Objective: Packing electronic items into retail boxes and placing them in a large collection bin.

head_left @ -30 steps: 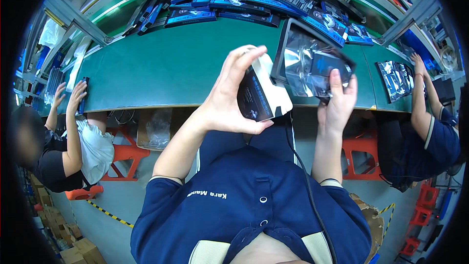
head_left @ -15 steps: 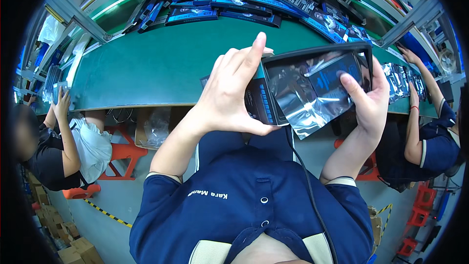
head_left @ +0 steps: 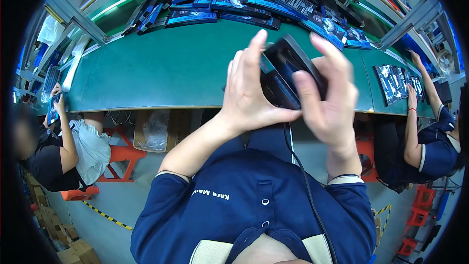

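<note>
A black and blue cardboard box (head_left: 279,89) is held up in front of me over the near edge of the green table. My left hand (head_left: 239,88) is closed round its left side, with the thumb along the lower edge and the fingers up the far side. A black raised rim (head_left: 297,51) stands along the box's right side. My right hand (head_left: 328,100) grips there, thumb on the near face and fingers bent over the far side, slightly blurred. The inside is mostly hidden by my hands.
Several flat black and blue boxes (head_left: 234,2) lie piled along the table's far side. At right, a co-worker's hands (head_left: 413,95) rest by shiny packets (head_left: 389,85). Another person at left holds a small blue item (head_left: 53,110). A carton with clear plastic (head_left: 154,134) stands below.
The box has turned and tilted, its black rim swinging left toward my left hand. My right hand has moved left with it. The shiny clear packet seen in the box is no longer visible.
</note>
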`<action>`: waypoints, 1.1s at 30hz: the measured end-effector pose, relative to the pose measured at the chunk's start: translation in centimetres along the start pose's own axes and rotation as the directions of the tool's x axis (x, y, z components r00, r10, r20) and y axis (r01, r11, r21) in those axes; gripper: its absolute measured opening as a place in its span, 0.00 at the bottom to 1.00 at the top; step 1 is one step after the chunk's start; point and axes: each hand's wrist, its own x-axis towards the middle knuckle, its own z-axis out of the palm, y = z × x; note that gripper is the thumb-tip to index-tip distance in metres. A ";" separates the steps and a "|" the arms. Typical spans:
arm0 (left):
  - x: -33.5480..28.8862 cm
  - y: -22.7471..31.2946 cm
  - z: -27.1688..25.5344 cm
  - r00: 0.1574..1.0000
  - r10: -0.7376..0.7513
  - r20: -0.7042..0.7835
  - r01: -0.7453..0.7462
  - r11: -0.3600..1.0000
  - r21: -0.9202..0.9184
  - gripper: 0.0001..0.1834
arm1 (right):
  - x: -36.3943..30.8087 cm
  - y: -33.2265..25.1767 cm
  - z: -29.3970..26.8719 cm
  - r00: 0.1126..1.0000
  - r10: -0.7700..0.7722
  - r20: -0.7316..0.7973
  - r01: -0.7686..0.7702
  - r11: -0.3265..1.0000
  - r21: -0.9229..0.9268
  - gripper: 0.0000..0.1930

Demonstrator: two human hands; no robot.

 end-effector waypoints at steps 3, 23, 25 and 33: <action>-1.0 -1.0 0.9 0.973 -0.220 -0.064 0.203 0.957 -0.207 0.69 | 0.9 0.3 -1.1 0.923 -0.365 0.123 0.383 0.908 -0.172 0.10; 0.8 -1.9 -0.3 0.850 -0.513 -0.116 0.252 0.591 -0.766 0.11 | -1.0 4.2 8.2 0.903 0.348 -0.251 -0.079 0.709 0.700 0.12; 0.6 -2.3 0.0 0.863 -0.489 -0.129 0.235 0.613 -0.754 0.11 | -1.2 5.1 8.4 0.930 0.218 -0.296 0.015 0.783 0.622 0.11; -2.4 -4.5 -2.6 0.803 -0.309 0.510 0.596 0.384 -0.706 0.60 | -2.0 6.4 10.1 0.889 0.453 -0.072 -0.201 0.527 0.826 0.13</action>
